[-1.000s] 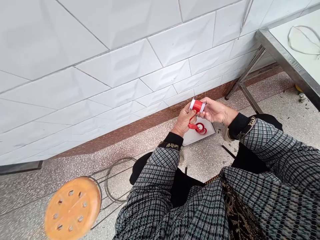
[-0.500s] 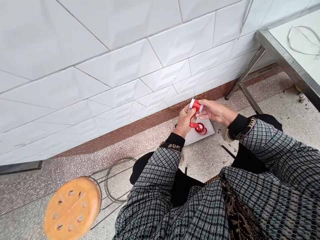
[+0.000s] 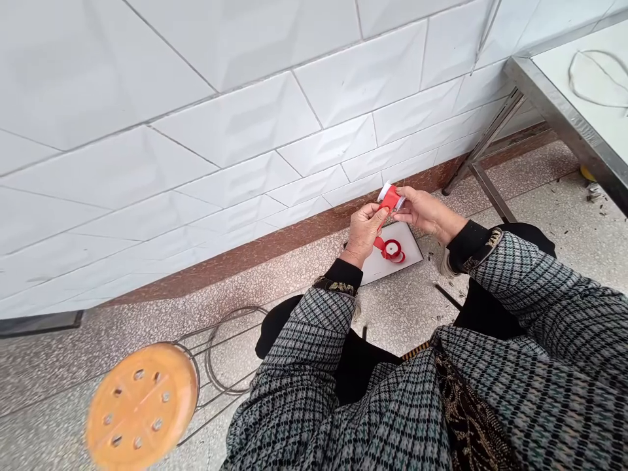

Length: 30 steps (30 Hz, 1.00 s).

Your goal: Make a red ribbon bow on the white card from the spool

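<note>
My right hand (image 3: 422, 212) holds a small spool of red ribbon (image 3: 390, 195) with white end caps, out in front of me near the wall. My left hand (image 3: 364, 233) pinches the loose end of the red ribbon (image 3: 391, 250), which hangs in curls below the spool. Beneath both hands a white square board (image 3: 410, 255) lies flat on the speckled floor. My arms are in grey checked sleeves.
A white tiled wall (image 3: 245, 124) runs along the left with a brown skirting strip. An orange perforated stool seat (image 3: 141, 405) on a wire frame stands at lower left. A metal table (image 3: 564, 111) with a wire loop (image 3: 596, 78) on top stands at upper right.
The spool has tilted and risen a little toward the wall. My left hand has drawn the ribbon end slightly down and away from it; the curls still hang over the white board.
</note>
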Motion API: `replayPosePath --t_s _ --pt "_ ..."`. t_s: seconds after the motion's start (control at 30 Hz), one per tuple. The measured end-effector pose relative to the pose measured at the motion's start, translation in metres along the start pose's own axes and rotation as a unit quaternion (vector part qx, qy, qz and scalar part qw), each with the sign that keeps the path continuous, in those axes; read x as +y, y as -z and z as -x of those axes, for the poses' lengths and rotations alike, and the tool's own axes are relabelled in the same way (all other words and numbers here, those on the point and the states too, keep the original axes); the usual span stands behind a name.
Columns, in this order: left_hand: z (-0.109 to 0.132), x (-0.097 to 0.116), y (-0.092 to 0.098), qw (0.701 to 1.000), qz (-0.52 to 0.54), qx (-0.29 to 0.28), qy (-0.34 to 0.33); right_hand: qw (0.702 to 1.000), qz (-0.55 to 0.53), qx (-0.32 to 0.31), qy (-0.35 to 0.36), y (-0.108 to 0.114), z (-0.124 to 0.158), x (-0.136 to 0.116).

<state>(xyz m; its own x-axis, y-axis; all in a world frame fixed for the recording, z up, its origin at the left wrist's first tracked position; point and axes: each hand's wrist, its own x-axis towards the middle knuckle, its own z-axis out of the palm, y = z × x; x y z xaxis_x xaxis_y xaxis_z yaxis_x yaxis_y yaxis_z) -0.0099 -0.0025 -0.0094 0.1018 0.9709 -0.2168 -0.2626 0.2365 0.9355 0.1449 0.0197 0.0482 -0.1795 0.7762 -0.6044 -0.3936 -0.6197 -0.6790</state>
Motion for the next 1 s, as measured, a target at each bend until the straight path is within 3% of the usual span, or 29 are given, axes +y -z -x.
replayPosePath --t_s 0.2,0.5,0.73,1.0 --pt "-0.002 -0.004 0.002 0.999 0.036 -0.016 0.023 0.999 -0.018 -0.012 -0.046 -0.005 0.002 -0.001" --pt "-0.001 -0.008 -0.004 0.997 0.077 0.013 -0.015 0.993 -0.087 -0.05 -0.055 -0.002 -0.004 0.006" --pt "-0.004 -0.003 -0.002 0.987 0.138 -0.059 0.061 0.988 -0.096 -0.092 -0.075 -0.001 -0.001 0.004" --pt "-0.005 -0.001 0.001 0.975 0.162 -0.124 0.084 0.966 -0.119 -0.123 -0.193 -0.001 0.007 -0.004"
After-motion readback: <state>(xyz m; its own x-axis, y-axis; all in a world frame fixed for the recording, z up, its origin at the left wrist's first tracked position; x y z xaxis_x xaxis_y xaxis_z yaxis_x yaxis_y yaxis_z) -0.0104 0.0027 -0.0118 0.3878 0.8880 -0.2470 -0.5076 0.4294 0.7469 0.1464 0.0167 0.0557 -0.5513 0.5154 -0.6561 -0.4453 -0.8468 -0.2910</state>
